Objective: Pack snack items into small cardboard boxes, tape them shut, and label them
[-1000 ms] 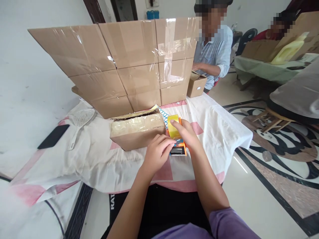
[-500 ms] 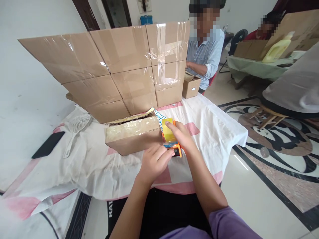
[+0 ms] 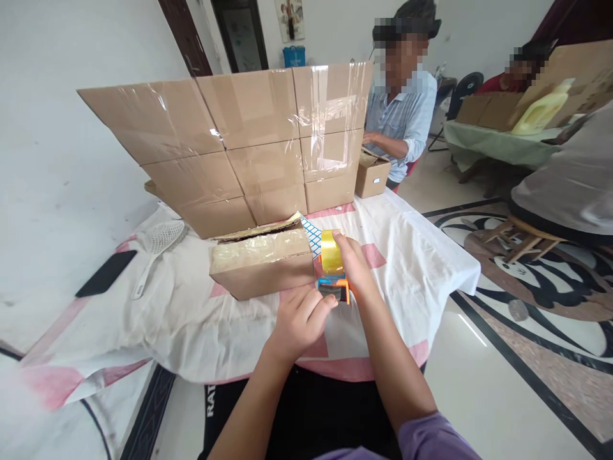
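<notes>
My right hand is wrapped around a tape dispenser with an orange and blue frame, its thumb on the yellow roll of packing tape. Beside the dispenser's blade end is my left hand, fingers closed in a pinch close to the blade. Whatever is between those fingers is too small to make out. Just left of the dispenser, a cardboard box lies on the cloth, tape along its top and a flap edge slightly raised. Behind the roll lies a sheet with a blue net pattern.
A tall panel of taped cardboard boxes stands behind. On the left are a white slotted skimmer and a black phone-like slab. Across the table a person sits by a small carton. The tablecloth drapes over the edge.
The view has shifted slightly, so the scene sits a little lower and further right. The left fingertips have drawn down a little from the dispenser's blade. My right hand keeps its hold.
</notes>
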Available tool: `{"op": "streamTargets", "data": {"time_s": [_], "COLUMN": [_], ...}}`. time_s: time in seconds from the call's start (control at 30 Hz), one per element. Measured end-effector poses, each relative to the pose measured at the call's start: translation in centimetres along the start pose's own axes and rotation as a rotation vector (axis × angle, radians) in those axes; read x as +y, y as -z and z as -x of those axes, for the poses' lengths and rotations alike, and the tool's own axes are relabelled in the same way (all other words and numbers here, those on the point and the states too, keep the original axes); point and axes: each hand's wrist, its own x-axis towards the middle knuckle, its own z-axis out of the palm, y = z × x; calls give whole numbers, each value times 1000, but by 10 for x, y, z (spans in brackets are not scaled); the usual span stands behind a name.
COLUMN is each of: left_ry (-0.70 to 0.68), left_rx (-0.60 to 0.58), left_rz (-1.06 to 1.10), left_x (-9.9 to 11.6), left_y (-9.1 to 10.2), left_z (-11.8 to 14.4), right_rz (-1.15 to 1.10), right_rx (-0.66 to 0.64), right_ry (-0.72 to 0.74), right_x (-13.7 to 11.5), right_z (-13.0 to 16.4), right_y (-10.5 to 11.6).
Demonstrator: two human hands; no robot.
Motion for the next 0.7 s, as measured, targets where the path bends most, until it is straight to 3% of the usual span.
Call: {"op": "streamTargets", "data": {"time_s": [0.13,0.2,0.27,0.33,0.43,0.53,0.7], "left_ry": [35,207,506,788,1040,1157,1239], "left_rx": [31,112,153,41,-240,-343,-207], "left_rz": [126,267,360,441,716,923,962], "left_x": [-8,-15,-22,-25,-21,-11,5], "left_y": [4,7,9,10,6,-1,-13], "left_z": [9,17,23,24,18,8,7], "right_rz": [-7,-48,-84,-98,-108,-76,-36], "right_rx": [-38,-62,-59,-34,-11,0,-11], "right_ry": [40,75,105,125,178,259,253], "right_x": [3,7,10,12,13,14,24], "right_z": [0,-3,-7,-10,-9,-5,-10], "right_y": [-3,-3,-2,0,3,1,-2]}}
